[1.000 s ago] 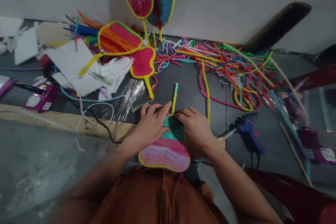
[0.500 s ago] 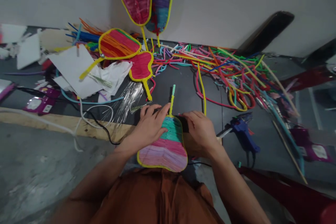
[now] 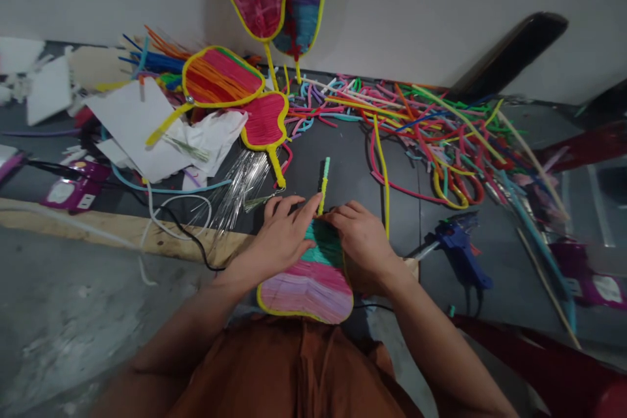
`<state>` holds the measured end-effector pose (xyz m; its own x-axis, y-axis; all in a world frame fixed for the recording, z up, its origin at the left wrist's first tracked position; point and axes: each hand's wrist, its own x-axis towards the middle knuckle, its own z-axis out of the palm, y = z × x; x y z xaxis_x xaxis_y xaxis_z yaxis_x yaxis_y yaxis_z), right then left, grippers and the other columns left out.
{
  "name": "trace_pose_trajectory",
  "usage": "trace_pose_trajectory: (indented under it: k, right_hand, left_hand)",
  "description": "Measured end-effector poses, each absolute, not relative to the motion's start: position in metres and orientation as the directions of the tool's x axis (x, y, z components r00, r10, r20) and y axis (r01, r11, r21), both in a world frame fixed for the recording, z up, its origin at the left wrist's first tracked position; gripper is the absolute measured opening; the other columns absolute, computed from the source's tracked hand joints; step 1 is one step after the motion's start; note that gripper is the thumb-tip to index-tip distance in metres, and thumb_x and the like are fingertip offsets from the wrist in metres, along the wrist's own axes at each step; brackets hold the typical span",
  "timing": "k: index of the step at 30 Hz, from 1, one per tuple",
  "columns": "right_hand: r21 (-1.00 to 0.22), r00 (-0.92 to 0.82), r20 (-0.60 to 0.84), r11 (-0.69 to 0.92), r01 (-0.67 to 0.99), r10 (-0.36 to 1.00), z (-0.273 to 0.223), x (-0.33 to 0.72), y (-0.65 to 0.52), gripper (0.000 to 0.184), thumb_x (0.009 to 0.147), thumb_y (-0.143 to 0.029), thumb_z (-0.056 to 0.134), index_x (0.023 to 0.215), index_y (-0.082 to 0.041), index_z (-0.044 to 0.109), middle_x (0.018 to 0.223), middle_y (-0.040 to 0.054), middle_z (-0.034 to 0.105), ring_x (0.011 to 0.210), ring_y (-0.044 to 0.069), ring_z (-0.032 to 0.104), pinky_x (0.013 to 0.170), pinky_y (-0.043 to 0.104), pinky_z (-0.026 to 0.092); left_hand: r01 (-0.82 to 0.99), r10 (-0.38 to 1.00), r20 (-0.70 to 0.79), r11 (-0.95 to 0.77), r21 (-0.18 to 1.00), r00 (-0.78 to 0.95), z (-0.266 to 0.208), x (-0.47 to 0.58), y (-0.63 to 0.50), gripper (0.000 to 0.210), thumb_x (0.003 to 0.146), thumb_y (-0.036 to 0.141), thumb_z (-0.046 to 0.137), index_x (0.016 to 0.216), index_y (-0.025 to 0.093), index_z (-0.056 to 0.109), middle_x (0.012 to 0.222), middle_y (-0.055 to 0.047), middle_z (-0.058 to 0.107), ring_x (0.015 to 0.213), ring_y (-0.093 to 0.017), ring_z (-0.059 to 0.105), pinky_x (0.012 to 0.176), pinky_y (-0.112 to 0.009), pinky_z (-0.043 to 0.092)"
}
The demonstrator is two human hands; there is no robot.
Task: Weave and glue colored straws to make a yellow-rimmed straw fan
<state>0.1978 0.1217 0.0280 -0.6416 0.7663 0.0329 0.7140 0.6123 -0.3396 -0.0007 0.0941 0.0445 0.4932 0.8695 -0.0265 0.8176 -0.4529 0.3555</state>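
Note:
A hand fan made of pipe cleaners [image 3: 306, 290] lies at the table's front edge, with teal, pink and lilac bands inside a yellow border. Its thin handle [image 3: 324, 189], wrapped in yellow with a pale green tip, points away from me. My left hand [image 3: 284, 232] rests over the fan's upper left part, fingers spread, the index fingertip touching the handle. My right hand [image 3: 360, 235] is closed, fingertips pinched together at the handle's base. Whatever lies between those fingertips is hidden. A yellow pipe cleaner [image 3: 382, 176] runs from the pile down beside my right hand.
A blue glue gun [image 3: 460, 251] and scissors [image 3: 453, 189] lie to the right. A heap of pipe cleaners [image 3: 353, 101] runs along the wall. More fans [image 3: 223, 78], white paper [image 3: 137, 124], silver wires [image 3: 240, 186], a purple power strip [image 3: 76, 186] and cables are on the left.
My right hand has moved left from the fan's right edge to the base of the handle. My left hand and the fan have barely moved.

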Motion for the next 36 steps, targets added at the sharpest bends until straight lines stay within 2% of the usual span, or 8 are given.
trace_pose_trajectory:
  k: [9, 15, 20, 23, 26, 29, 32, 36]
  right_hand:
    - [-0.163, -0.700, 0.008, 0.691, 0.704, 0.714, 0.044, 0.193, 0.123, 0.018, 0.091, -0.021, 0.055, 0.102, -0.020, 0.069, 0.086, 0.0058, 0.068, 0.086, 0.022, 0.050, 0.069, 0.033, 0.036]
    - [-0.232, -0.601, 0.071, 0.600, 0.766, 0.796, 0.040, 0.214, 0.122, 0.023, 0.090, -0.013, 0.049, 0.099, -0.020, 0.069, 0.087, 0.0049, 0.069, 0.081, 0.020, 0.054, 0.074, 0.031, 0.040]
    - [-0.342, -0.284, 0.309, 0.385, 0.857, 0.908, 0.038, 0.247, 0.097, 0.023, 0.093, -0.019, 0.043, 0.094, -0.018, 0.066, 0.084, 0.0063, 0.071, 0.079, 0.020, 0.061, 0.075, 0.030, 0.045]
    - [-0.375, -0.099, 0.319, 0.221, 0.900, 0.943, 0.045, 0.273, 0.075, 0.024, 0.093, -0.028, 0.044, 0.092, -0.020, 0.067, 0.084, 0.0075, 0.072, 0.077, 0.021, 0.064, 0.073, 0.031, 0.047]
    - [-0.359, 0.153, 0.286, -0.042, 0.933, 0.946, 0.051, 0.306, 0.056, 0.026, 0.090, -0.036, 0.046, 0.094, -0.022, 0.067, 0.089, 0.0112, 0.073, 0.081, 0.026, 0.067, 0.070, 0.035, 0.048]
    - [-0.343, 0.372, 0.286, -0.268, 0.900, 0.883, 0.050, 0.347, 0.042, 0.027, 0.083, -0.039, 0.051, 0.098, -0.025, 0.068, 0.091, 0.0145, 0.072, 0.079, 0.030, 0.067, 0.064, 0.039, 0.047]
    - [-0.286, 0.520, 0.297, -0.445, 0.849, 0.801, 0.040, 0.391, 0.032, 0.030, 0.078, -0.042, 0.053, 0.100, -0.030, 0.069, 0.082, 0.0157, 0.071, 0.068, 0.033, 0.063, 0.056, 0.041, 0.040]
    - [-0.224, 0.591, 0.265, -0.548, 0.806, 0.762, 0.029, 0.438, 0.031, 0.032, 0.078, -0.043, 0.048, 0.095, -0.032, 0.073, 0.071, 0.0141, 0.065, 0.055, 0.029, 0.052, 0.052, 0.040, 0.032]
  left_hand:
    - [0.824, 0.868, -0.039, -0.456, 0.335, 0.496, 0.045, -0.001, 0.094, 0.076, 0.083, 0.025, 0.062, 0.147, 0.011, 0.023, 0.128, -0.013, 0.057, 0.120, -0.029, 0.039, 0.101, -0.047, 0.023]
    - [0.822, 0.873, -0.041, -0.442, 0.359, 0.487, 0.045, 0.000, 0.095, 0.074, 0.083, 0.024, 0.062, 0.146, 0.011, 0.025, 0.125, -0.012, 0.059, 0.119, -0.029, 0.040, 0.101, -0.047, 0.024]
    - [0.808, 0.878, 0.021, -0.449, 0.382, 0.478, 0.050, -0.008, 0.090, 0.064, 0.087, 0.029, 0.057, 0.144, 0.012, 0.032, 0.131, -0.014, 0.055, 0.123, -0.029, 0.040, 0.103, -0.048, 0.025]
    - [0.820, 0.924, 0.104, -0.376, 0.432, 0.369, 0.054, -0.021, 0.079, 0.053, 0.092, 0.030, 0.049, 0.141, 0.015, 0.037, 0.125, -0.013, 0.057, 0.119, -0.027, 0.046, 0.102, -0.046, 0.031]
    - [0.835, 0.969, 0.138, -0.248, 0.490, 0.207, 0.054, -0.037, 0.060, 0.046, 0.092, 0.026, 0.044, 0.137, 0.014, 0.041, 0.114, -0.012, 0.059, 0.107, -0.024, 0.053, 0.098, -0.042, 0.039]
    - [0.823, 0.998, 0.024, -0.063, 0.565, 0.059, 0.048, -0.053, 0.035, 0.047, 0.091, 0.031, 0.046, 0.136, 0.016, 0.041, 0.104, -0.008, 0.059, 0.092, -0.020, 0.059, 0.088, -0.037, 0.047]
    - [0.751, 0.994, -0.095, 0.102, 0.652, -0.052, 0.040, -0.064, 0.008, 0.053, 0.089, 0.035, 0.047, 0.138, 0.017, 0.038, 0.101, -0.006, 0.059, 0.087, -0.018, 0.060, 0.085, -0.033, 0.049]
    - [0.590, 0.961, -0.243, 0.275, 0.759, -0.136, 0.034, -0.069, -0.016, 0.063, 0.087, 0.044, 0.051, 0.141, 0.017, 0.033, 0.091, -0.003, 0.061, 0.087, -0.018, 0.062, 0.087, -0.032, 0.049]
